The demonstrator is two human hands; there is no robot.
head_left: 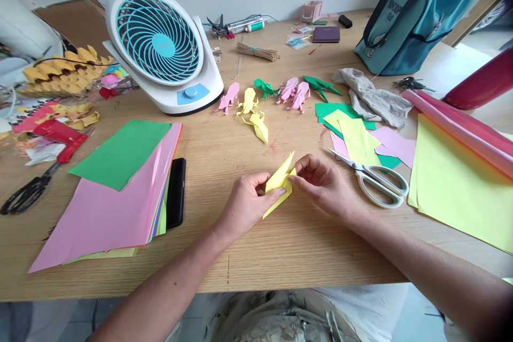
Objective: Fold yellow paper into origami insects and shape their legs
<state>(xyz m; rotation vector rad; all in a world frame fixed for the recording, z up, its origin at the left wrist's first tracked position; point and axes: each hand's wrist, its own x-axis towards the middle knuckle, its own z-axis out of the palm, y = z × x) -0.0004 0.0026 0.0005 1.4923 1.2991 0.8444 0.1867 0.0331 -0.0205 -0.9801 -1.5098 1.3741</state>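
Note:
A partly folded piece of yellow paper is held just above the wooden table between both hands. My left hand pinches its lower left side, thumb on top. My right hand pinches its right edge with curled fingers. Behind them stands a row of finished paper figures: pink, yellow, green, two more pink and another green.
White-handled scissors lie right of my hands on cut paper scraps. A stack of coloured sheets and a black phone lie left. A fan, teal bag, grey cloth, yellow sheets and black scissors surround.

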